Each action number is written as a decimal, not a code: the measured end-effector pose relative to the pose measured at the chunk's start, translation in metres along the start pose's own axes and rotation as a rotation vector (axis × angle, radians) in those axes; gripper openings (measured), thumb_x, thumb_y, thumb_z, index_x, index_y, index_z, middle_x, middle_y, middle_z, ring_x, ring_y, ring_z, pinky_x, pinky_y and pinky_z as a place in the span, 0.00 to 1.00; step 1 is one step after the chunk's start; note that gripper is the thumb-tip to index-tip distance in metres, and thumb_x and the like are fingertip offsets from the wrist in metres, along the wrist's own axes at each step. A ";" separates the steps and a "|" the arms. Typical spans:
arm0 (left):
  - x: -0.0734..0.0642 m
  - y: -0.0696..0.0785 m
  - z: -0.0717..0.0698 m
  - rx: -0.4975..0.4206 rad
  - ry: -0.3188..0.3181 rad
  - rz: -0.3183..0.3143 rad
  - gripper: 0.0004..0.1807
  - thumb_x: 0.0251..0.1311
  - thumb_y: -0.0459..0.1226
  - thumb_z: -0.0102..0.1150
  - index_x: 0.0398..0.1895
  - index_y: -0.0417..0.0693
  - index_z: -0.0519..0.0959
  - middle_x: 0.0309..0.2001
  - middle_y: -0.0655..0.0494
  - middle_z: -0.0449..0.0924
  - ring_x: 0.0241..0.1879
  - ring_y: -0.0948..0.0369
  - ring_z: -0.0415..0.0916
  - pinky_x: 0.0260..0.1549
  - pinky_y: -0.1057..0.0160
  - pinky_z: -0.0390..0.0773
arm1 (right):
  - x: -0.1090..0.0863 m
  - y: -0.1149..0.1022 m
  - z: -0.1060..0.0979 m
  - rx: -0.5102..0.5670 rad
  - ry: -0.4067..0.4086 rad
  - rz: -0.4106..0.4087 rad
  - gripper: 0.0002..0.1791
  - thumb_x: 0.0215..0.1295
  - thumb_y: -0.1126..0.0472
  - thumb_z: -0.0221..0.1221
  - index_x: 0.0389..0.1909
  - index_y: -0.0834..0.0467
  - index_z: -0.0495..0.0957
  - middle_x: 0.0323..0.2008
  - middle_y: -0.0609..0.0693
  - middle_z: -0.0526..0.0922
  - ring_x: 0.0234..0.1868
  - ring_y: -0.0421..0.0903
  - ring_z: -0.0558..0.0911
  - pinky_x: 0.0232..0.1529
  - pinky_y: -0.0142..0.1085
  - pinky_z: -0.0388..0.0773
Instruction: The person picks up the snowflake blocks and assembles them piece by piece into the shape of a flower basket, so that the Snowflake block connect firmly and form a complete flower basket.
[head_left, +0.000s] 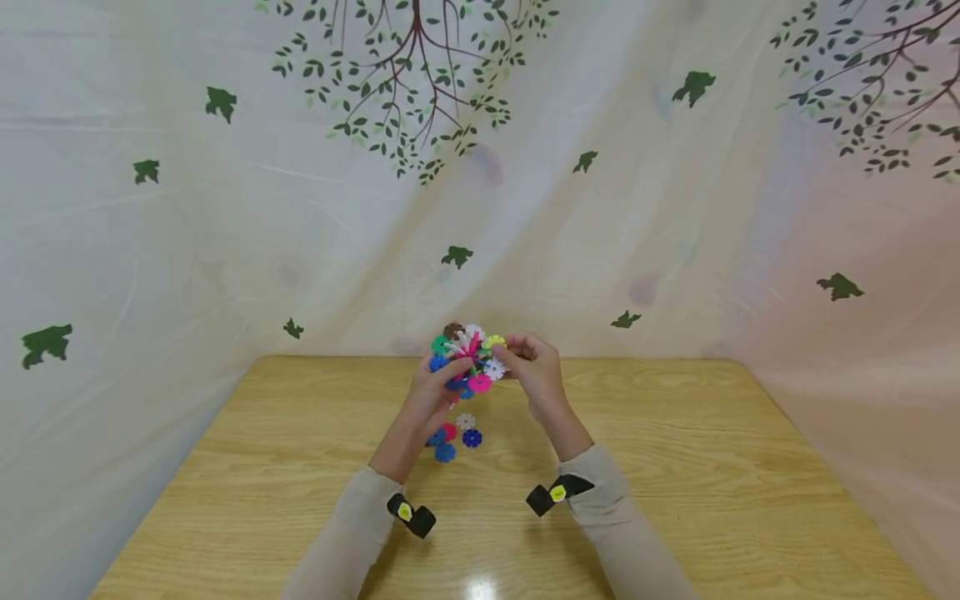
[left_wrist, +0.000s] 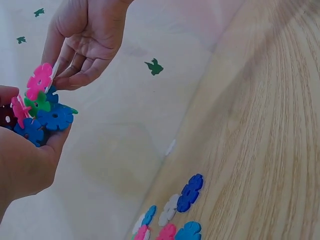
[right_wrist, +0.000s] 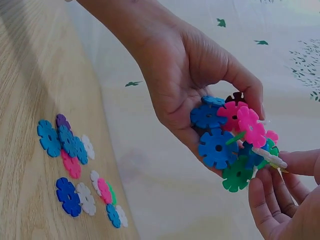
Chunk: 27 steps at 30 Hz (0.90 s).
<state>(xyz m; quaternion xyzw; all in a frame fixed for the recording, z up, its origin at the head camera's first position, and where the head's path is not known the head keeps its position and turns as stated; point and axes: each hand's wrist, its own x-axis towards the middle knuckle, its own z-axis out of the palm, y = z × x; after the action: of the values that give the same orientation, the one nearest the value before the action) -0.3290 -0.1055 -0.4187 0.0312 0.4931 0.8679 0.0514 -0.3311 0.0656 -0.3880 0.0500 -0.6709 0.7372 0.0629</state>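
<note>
We are holding a many-coloured cluster of notched discs (right_wrist: 235, 139) up above the far part of the table (head_left: 675, 467). Our left hand (head_left: 429, 393) is curling round it, fingers supporting it from beneath and the thumb lying over it. Our right hand (head_left: 542, 373) is closing thumb and fingers on a white disc (right_wrist: 270, 158) at the cluster's edge (seen nearly edge-on, so we are not telling whether it is slotted in). On the tabletop, loose discs are lying below the hands, among them a dark blue disc (right_wrist: 68, 197) touching or just beside a pale disc (right_wrist: 86, 198).

We are judging the pieces to be light, thin, stiff plastic, smooth enough to slide under a careless fingertip. The cluster is looking more fragile than its parts, since a hard squeeze could be twisting joints loose. We are favouring a loose cradle near its middle and, for any single disc, a finger-and-thumb pinch on the outer rim.
</note>
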 end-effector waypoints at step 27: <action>-0.002 0.003 0.000 0.010 0.042 -0.029 0.32 0.67 0.30 0.60 0.72 0.52 0.65 0.62 0.52 0.74 0.53 0.61 0.79 0.49 0.66 0.83 | 0.002 0.048 -0.027 -0.581 -0.642 0.062 0.12 0.73 0.60 0.59 0.48 0.66 0.81 0.35 0.59 0.87 0.32 0.48 0.85 0.34 0.38 0.84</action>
<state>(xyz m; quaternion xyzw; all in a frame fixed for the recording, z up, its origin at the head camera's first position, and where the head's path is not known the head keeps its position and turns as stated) -0.3271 -0.1071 -0.4164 0.0059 0.4988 0.8650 0.0532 -0.3407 0.0883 -0.4374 0.2366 -0.8373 0.4664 -0.1595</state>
